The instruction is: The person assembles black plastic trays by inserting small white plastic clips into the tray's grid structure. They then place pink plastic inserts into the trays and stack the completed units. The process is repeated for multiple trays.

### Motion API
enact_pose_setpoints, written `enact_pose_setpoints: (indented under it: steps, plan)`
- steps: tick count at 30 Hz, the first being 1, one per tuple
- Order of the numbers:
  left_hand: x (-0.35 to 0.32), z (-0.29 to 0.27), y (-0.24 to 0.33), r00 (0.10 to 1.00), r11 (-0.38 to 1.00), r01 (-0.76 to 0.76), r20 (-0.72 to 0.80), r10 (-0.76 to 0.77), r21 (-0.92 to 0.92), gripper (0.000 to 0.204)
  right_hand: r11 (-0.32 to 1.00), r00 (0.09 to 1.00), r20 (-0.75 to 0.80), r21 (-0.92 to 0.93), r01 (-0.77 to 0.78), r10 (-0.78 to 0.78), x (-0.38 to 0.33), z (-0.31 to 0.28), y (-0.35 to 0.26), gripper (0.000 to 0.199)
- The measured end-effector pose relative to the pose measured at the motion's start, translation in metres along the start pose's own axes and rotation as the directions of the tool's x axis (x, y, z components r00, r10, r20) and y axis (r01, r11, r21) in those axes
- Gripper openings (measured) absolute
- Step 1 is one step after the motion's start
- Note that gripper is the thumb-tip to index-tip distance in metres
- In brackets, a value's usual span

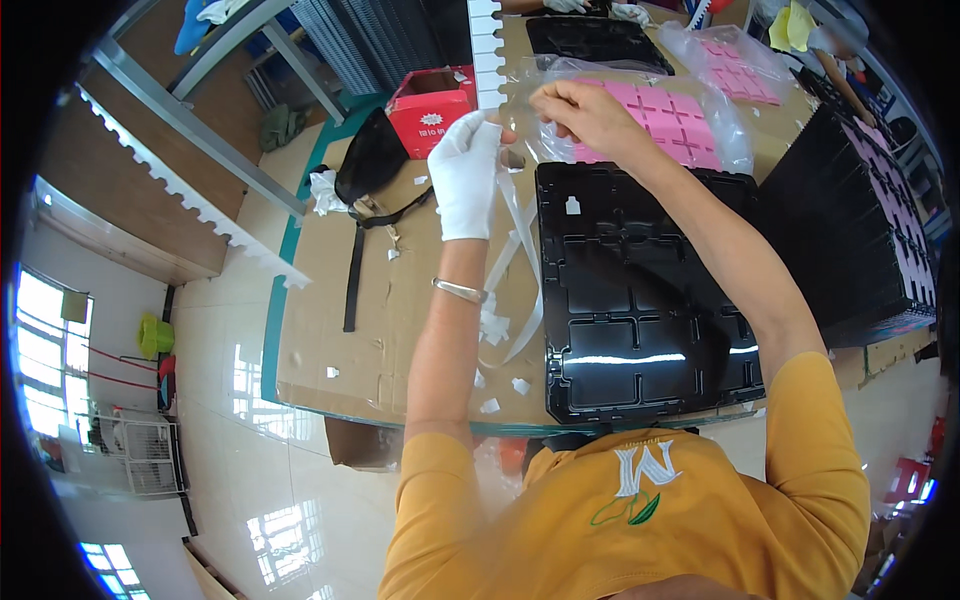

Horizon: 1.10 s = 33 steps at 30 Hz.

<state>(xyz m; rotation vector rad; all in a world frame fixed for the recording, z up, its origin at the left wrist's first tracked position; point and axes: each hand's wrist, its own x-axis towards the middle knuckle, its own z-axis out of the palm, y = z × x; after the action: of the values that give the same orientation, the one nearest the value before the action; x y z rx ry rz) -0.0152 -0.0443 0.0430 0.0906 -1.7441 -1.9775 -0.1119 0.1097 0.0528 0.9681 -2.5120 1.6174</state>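
My left hand [464, 178], in a white glove with a bare fingertip showing, is closed at the lower end of a notched white strip [487, 62]. Thin pale ribbons [524, 235] trail beneath it. My bare right hand [592, 116] is raised just right of it, fingers pinched; anything between them is too small to make out. Below my right forearm lies a shiny black moulded plastic tray [650, 290] with recessed compartments. One small white tab-shaped sticker [573, 206] sits at the tray's upper left.
Cardboard [330, 345] covers the table, scattered with white scraps. A red box [430, 112] and a black bag [372, 160] are at the far left. Pink trays [665, 125] in clear plastic lie beyond; stacked black trays [835, 220] rise at right. Another person's gloved hands [568, 5] are at the back.
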Motion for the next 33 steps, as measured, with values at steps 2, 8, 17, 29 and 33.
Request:
enact_pose_setpoints:
  steps: [2, 8, 17, 29, 33]
  plan:
    - [-0.002, -0.001, 0.003, 1.0, 1.0, -0.003, -0.012, 0.003, 0.015, 0.021, 0.995, 1.0, -0.007, 0.097, -0.028, 0.029, 0.0, 0.008, -0.028, 0.025]
    - [-0.002, -0.001, -0.003, 0.972, 0.958, -0.228, -0.015, 0.234, 0.173, 0.019, 0.988, 0.998, -0.049, 0.154, -0.028, 0.036, 0.004, 0.022, -0.045, 0.022]
    - [0.015, -0.011, -0.02, 0.713, 0.54, -0.516, -0.016, 0.701, 0.665, 0.013, 0.943, 0.935, 0.351, 0.29, -0.166, 0.057, -0.027, -0.01, -0.077, 0.02]
    - [0.016, -0.003, -0.004, 0.975, 0.978, -0.201, -0.083, 0.206, 0.064, 0.019, 0.89, 0.517, 0.856, -0.234, 0.391, -0.002, -0.16, 0.014, -0.058, 0.015]
    - [0.013, -0.001, 0.004, 0.976, 0.973, -0.191, -0.078, 0.202, 0.133, 0.02, 0.765, 0.648, 0.761, -0.406, 0.5, -0.02, -0.178, 0.029, -0.052, 0.018]
